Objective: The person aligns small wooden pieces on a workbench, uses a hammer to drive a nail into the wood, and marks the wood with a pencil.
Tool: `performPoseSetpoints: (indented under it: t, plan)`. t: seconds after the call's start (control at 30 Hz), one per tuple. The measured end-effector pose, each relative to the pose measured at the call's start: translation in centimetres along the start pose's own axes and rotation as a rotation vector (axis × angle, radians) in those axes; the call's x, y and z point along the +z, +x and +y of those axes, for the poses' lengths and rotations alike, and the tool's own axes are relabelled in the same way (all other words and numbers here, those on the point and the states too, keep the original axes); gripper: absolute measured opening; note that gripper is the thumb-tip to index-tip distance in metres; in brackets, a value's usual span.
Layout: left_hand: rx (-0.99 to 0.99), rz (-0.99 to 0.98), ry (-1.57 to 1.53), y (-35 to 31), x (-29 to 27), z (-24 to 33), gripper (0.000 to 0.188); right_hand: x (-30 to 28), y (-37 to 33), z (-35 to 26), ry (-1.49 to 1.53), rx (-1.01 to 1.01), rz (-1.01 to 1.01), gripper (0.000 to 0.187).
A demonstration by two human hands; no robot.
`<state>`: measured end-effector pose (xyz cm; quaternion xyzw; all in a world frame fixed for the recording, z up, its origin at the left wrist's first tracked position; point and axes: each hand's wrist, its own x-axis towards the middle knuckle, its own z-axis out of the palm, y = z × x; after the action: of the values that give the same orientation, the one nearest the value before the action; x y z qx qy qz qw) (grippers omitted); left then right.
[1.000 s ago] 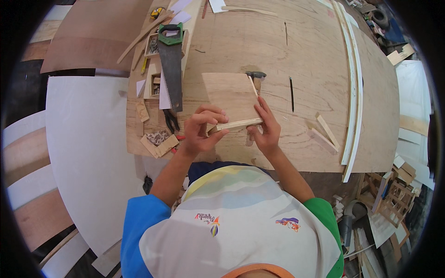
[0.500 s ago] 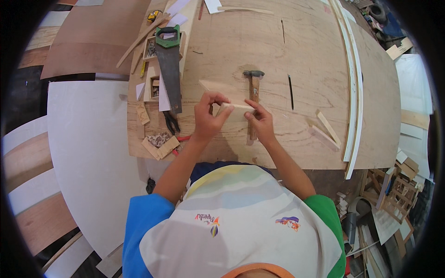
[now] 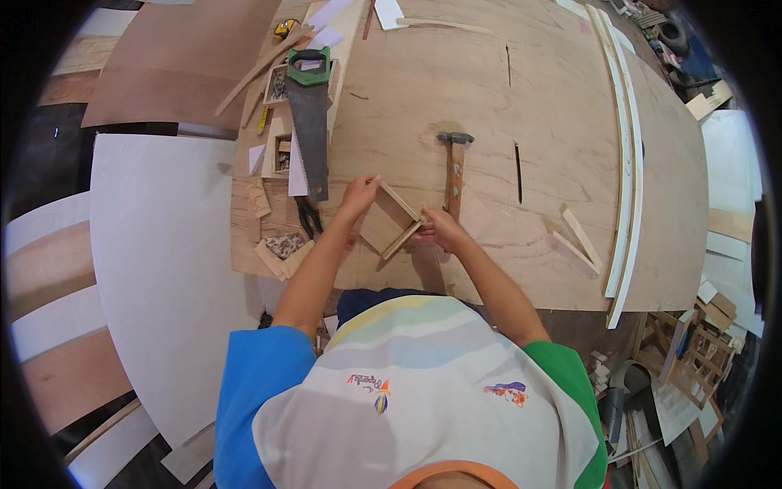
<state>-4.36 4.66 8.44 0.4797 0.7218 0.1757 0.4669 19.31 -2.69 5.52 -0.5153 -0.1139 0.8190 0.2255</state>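
Between my hands, above the table's near side, is a small wooden tray-like piece: a thin flat panel with two narrow strips meeting at a corner. My left hand is closed on its far left end. Closed at the corner where the strips meet is my right hand, its fingers partly hidden. A hammer with a wooden handle lies just beyond my right hand, head pointing away from me. Left of my left hand are black-handled pliers, partly under the tip of a green-handled handsaw.
The saw rests across wooden trays of hardware on the plywood table. A black pencil and two short wood strips lie to the right. Long white strips run along the right side. A tape measure sits far left.
My hands have turned the wooden piece, so its panel and two edge strips now show. My right hand has dropped nearer to me. The whole view has shifted slightly.
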Motion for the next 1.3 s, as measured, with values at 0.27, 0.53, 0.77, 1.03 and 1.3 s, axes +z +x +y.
performPoseSetpoints:
  t: [0.27, 0.53, 0.77, 1.03, 1.3]
  plan:
    - [0.094, 0.052, 0.218, -1.0, -2.0, -5.6, 0.042, -2.3, -0.7, 1.2, -0.258, -0.142, 0.127, 0.076]
    - [0.026, 0.051, 0.157, -3.4, -0.2, -7.3, 0.035, 2.3, -0.1, 4.0, -0.561, -0.273, 0.359, 0.068]
    - [-0.274, -0.301, -0.449, -6.5, 0.9, -7.9, 0.027, 1.0, 0.4, 0.5, -0.630, -0.827, 0.473, 0.070]
    - [0.449, 0.449, 0.108, -7.5, 0.4, -5.5, 0.034, -1.7, -1.7, 3.2, -0.606, -0.658, 0.469, 0.073]
    - [0.541, 0.027, 0.171, -1.7, -0.2, -3.2, 0.051, -1.4, -0.7, 7.8, -0.352, -0.502, 0.416, 0.083]
